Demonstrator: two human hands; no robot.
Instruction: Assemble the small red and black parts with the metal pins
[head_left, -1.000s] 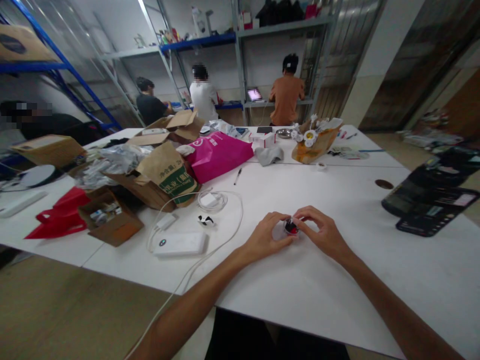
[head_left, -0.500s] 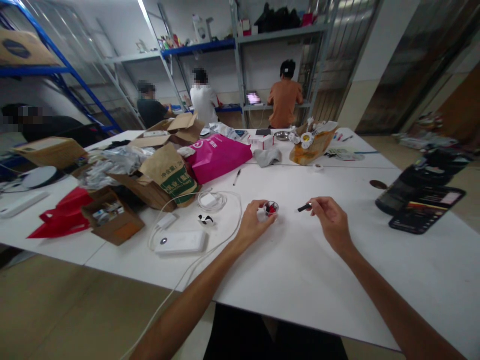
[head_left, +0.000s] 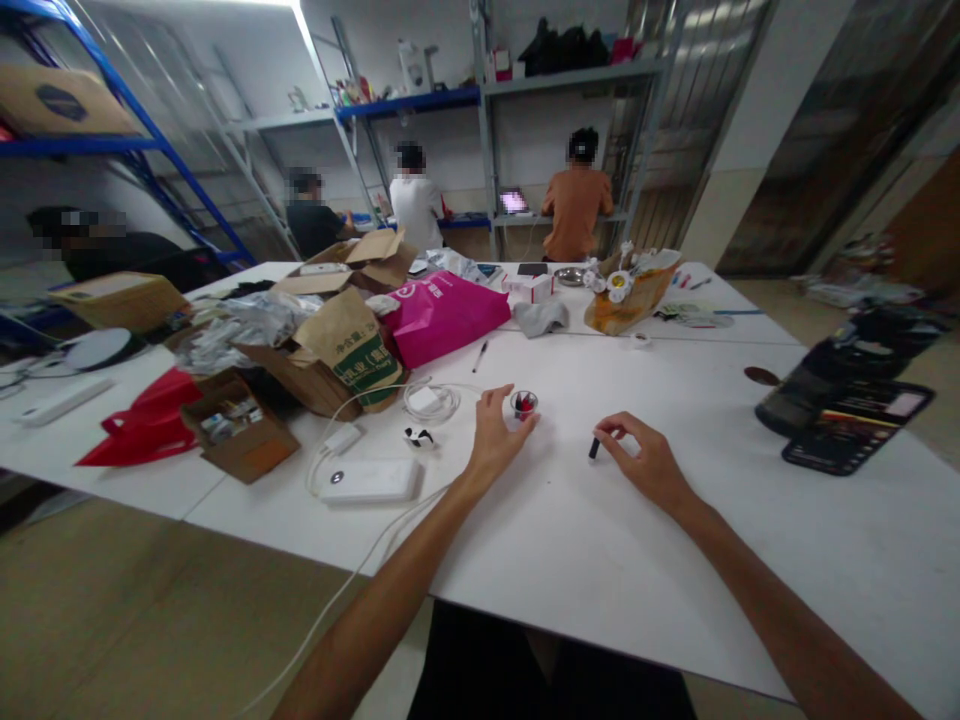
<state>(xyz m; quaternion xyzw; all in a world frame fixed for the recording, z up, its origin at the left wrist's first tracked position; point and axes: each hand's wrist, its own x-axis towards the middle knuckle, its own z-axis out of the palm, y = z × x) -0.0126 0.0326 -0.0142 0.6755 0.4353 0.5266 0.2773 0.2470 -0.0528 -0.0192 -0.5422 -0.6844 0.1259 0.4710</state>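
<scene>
A short black stick [head_left: 594, 449] is being pinched at its upper end by the thumb and fingertips of the right hand [head_left: 654, 462]; its long axis is being held steep, slightly tilted, just left of those fingers. Whether the white table [head_left: 555, 545] is being touched cannot be told. Left of the stick and slightly farther, a small clear cup [head_left: 535, 404] is being grasped by the left hand [head_left: 492, 440]. Compared with the earlier frame, the stick is being tipped down from near level, and the cup is being shifted left.
</scene>
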